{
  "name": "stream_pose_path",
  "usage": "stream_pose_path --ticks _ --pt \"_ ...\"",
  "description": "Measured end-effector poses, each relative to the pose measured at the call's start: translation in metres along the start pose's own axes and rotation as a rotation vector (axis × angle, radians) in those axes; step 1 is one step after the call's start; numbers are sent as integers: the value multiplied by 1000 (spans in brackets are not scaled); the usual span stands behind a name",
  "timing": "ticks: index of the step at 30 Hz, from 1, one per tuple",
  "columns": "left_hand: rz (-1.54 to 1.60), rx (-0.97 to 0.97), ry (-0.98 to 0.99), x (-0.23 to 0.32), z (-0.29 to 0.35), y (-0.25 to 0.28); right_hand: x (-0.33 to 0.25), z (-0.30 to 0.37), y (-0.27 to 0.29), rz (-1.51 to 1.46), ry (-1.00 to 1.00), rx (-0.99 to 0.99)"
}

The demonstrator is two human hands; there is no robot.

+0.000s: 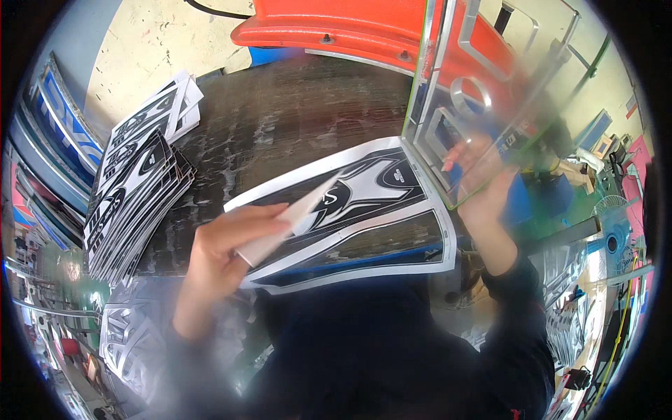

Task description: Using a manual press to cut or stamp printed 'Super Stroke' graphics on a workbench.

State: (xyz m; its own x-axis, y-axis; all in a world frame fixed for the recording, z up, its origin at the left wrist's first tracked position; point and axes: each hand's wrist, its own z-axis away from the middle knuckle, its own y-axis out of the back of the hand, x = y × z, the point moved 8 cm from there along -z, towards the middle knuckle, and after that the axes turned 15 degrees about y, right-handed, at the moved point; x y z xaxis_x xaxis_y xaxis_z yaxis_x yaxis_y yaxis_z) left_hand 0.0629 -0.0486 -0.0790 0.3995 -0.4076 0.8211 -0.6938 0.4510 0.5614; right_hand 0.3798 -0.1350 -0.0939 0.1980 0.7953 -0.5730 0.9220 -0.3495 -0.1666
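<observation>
Two hands (211, 253) apart, left pinching sheet (292, 224)

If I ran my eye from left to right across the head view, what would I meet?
Fanned pile of black-and-white printed sheets → left hand, gripping a white sheet → right hand → blue fan.

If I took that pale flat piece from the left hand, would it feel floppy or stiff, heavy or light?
The pale flat piece is probably fairly stiff: gripped near its lower end by the left hand, it juts out almost straight. It is likely light too, since it looks thin.
</observation>
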Motion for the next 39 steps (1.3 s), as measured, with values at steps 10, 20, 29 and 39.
stream_pose_path --ticks 10,20,29,39 --pt "280 541 76 -17 44 69 7 6 12 106 2 56" --pt "181 941 269 -108 119 284 8 6 18 116 -56 141" --pt "-769 188 -54 -20 65 62 0 4 20 123 -1 124" --pt "-89 768 196 -36 122 201 -44 -16 62 163 96 208"
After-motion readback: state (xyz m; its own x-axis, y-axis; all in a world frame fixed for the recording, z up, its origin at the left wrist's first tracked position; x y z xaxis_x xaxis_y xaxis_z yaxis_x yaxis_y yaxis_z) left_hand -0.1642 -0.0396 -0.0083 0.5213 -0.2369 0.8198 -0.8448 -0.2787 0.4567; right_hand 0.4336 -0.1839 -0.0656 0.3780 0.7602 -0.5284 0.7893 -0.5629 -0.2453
